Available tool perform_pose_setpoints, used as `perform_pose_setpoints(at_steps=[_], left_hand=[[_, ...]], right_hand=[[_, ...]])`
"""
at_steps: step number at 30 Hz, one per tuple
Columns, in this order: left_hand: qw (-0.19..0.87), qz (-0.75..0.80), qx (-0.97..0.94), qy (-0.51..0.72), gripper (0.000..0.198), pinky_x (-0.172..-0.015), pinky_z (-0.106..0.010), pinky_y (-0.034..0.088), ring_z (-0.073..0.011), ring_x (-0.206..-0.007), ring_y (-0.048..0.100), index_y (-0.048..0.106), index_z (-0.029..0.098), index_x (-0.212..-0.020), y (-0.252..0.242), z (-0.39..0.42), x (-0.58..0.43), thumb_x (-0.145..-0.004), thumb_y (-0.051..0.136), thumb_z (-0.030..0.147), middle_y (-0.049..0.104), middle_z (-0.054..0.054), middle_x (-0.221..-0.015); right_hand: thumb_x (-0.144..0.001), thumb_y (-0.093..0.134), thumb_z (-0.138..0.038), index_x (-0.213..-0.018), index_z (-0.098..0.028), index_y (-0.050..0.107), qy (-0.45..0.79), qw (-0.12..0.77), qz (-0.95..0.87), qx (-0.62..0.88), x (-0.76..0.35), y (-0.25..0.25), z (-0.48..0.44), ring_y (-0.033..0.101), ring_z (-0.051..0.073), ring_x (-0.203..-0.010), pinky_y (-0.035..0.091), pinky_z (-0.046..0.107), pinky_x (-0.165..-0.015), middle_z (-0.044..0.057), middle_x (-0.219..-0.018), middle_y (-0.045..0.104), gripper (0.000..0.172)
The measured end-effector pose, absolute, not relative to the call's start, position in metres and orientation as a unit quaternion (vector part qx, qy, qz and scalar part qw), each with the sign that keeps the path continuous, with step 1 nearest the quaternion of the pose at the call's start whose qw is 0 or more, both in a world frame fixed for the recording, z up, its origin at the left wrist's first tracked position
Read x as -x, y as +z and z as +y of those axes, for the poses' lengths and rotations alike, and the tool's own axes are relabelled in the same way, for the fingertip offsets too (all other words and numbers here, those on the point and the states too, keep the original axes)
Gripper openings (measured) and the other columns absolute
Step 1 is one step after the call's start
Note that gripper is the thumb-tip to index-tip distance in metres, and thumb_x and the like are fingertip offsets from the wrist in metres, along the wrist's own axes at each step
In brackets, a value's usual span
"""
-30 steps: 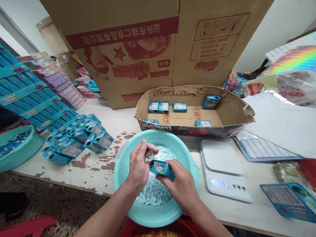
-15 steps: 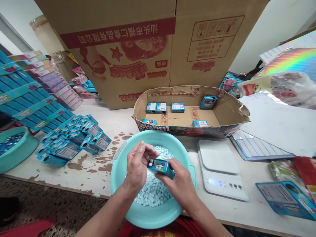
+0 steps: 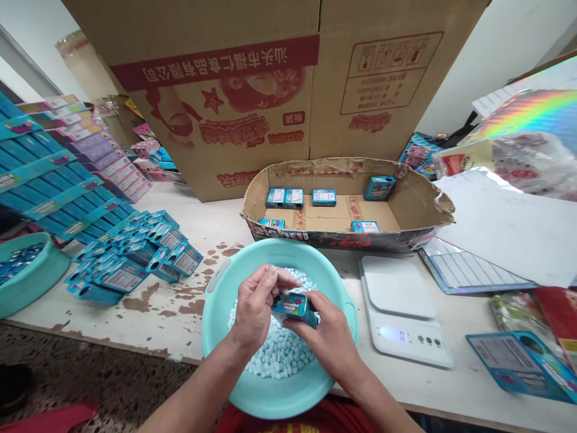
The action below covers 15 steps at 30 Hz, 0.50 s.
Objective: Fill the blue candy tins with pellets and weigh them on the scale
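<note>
Over the turquoise basin (image 3: 211, 337), my right hand (image 3: 331, 334) grips a small blue candy box (image 3: 295, 305) from its right end, with the lettered side facing up. My left hand (image 3: 253, 310) is curled against the box's left end, where the round hole is, thumb pressed toward the fingers. A few pale candies show at its fingertips, though the palm's inside is hidden. Beneath both hands lies a heap of light blue and white candies (image 3: 279, 355) in the basin.
Behind the basin stands a cut-down cardboard tray (image 3: 333, 222) with several blue boxes. A white scale (image 3: 406, 313) reading 0 is at right. Grouped blue boxes (image 3: 135, 255) and stacked display packs (image 3: 54, 174) stand left. A large carton (image 3: 270, 90) rises behind.
My left hand has shifted slightly right and down, its fingers now covering more of the box's hole. The white candies seen in the hole earlier are now mostly hidden.
</note>
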<state>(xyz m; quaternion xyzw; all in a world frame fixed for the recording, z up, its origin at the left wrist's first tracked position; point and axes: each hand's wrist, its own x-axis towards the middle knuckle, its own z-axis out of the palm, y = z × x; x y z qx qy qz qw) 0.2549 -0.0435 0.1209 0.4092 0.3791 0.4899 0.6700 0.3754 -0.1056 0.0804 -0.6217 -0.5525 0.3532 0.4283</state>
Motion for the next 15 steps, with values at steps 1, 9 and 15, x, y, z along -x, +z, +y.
perform_pose_setpoints(at_steps=[1,9,15], left_hand=[[0.663,0.378,-0.411,0.5,0.025,-0.079,-0.031,0.05,-0.0179,-0.075,0.065,0.065,0.015,-0.069,0.1212,-0.0423,-0.2539,-0.083,0.058,0.035,0.067,-0.005,-0.072],[0.665,0.35,-0.427,0.504,0.026,-0.077,-0.033,0.051,-0.0187,-0.075,0.066,0.063,0.015,-0.076,0.1238,-0.0415,-0.2492,-0.088,0.051,0.035,0.068,-0.005,-0.075],[0.557,0.427,-0.534,0.471,0.02,-0.079,-0.028,0.047,-0.0179,-0.085,0.061,0.067,0.017,-0.08,0.1193,-0.04,-0.2483,-0.083,0.059,0.035,0.066,-0.005,-0.084]], right_hand=[[-0.071,0.072,-0.019,-0.091,-0.021,0.061,0.356,0.429,-0.549,0.623,-0.3758,0.0806,-0.1056,0.056,0.018,-0.081,0.042,0.029,-0.072,0.0,-0.088,0.063,0.022],[-0.071,0.072,-0.021,-0.089,-0.021,0.062,0.365,0.433,-0.541,0.622,-0.3761,0.0812,-0.104,0.056,0.018,-0.079,0.042,0.028,-0.072,-0.001,-0.086,0.063,0.02],[-0.072,0.072,-0.023,-0.09,-0.021,0.062,0.361,0.433,-0.541,0.624,-0.3774,0.0815,-0.1056,0.057,0.019,-0.08,0.042,0.029,-0.072,0.0,-0.087,0.064,0.021]])
